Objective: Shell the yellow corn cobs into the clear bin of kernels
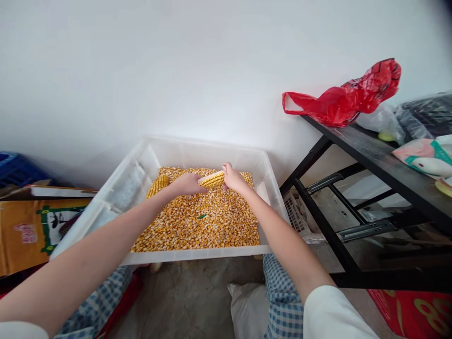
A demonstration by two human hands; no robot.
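Between my two hands is a corn cob point(213, 180), partly stripped, with yellow kernels along its near side and a pale bare strip along its top. My left hand point(189, 184) grips its left end, and my right hand point(233, 179) is closed around the right end. Below them, loose corn kernels point(197, 230) cover much of a white plastic bin point(212, 149). Another corn cob point(157, 185), full of kernels, lies at the left edge of the pile. A small green piece point(202, 216) rests on the kernels.
A black metal-framed table point(370, 155) stands to the right, with a red plastic bag point(342, 101) on it. A white plastic basket point(298, 214) sits beneath. At the left are a brown cardboard box point(21, 230) and a blue crate point(21, 169). A white sack point(249, 308) lies below the bin.
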